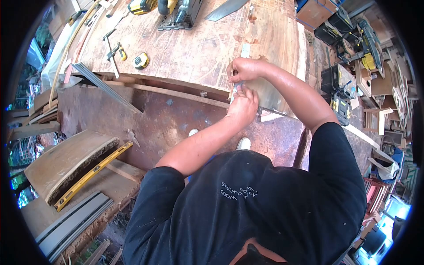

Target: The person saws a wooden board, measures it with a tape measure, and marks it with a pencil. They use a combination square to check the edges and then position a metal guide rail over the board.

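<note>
My left hand [243, 105] is closed at the front edge of the wooden workbench [190, 55], its fingers curled round something small I cannot make out. Just beyond it, my right hand [245, 70] is bent down over the same spot, fingertips pinched together; what they hold is hidden. The two hands nearly touch. A pale flat strip [245, 50] lies on the wood beyond my right hand. To the right of my left hand, a thin dark bar [274, 111] sticks out near the board's edge.
On the bench are a yellow tape measure [141, 60], a clamp-like tool [115, 51], a power saw [180, 17] and a saw blade [226, 9]. Metal rails [105, 87] lean at its front edge. A yellow level [93, 176] rests lower left. Black toolboxes [336, 79] stand right.
</note>
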The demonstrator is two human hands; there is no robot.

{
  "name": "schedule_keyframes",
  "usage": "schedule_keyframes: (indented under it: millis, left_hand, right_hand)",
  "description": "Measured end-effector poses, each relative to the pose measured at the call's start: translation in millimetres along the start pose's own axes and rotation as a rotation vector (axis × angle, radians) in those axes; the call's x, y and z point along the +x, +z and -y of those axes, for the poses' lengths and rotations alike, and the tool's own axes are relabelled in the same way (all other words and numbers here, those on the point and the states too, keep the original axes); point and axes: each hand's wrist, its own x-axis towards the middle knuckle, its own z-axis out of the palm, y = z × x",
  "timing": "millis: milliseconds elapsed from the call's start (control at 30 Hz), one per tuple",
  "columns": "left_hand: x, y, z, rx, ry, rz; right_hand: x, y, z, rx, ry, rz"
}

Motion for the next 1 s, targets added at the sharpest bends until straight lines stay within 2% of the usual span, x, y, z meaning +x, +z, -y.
schedule_keyframes:
  millis: [200, 400, 600, 800, 867, 967, 1000]
  left_hand:
    - [-1.6, 3.4, -2.9, 0.037, -0.018, -0.012]
    - [-0.3, 6.9, -4.7, 0.040, -0.035, -0.017]
    - [-2.3, 0.8, -2.5, -0.029, -0.037, -0.009]
    - [-0.9, 6.6, -2.9, 0.008, -0.018, 0.001]
    - [-0.3, 5.5, -2.2, 0.023, -0.018, -0.015]
    - [0.1, 2.5, -1.0, 0.037, -0.007, 0.006]
    - [0.4, 2.6, -0.6, 0.010, -0.009, 0.007]
  right_hand:
    - [-3.2, 20.1, 14.5, -0.032, 0.054, 0.083]
    - [-2.1, 22.4, 17.1, 0.000, 0.000, 0.072]
    - [0.2, -2.0, 9.7, 0.004, -0.012, 0.072]
    - [1.3, -59.9, -15.4, -0.072, 0.155, -0.185]
    - [7.2, -80.9, -27.9, -0.245, 0.236, -0.264]
    - [7.8, -97.0, -32.7, -0.390, 0.302, -0.404]
    - [5.9, -100.8, -32.3, -0.377, 0.342, -0.390]
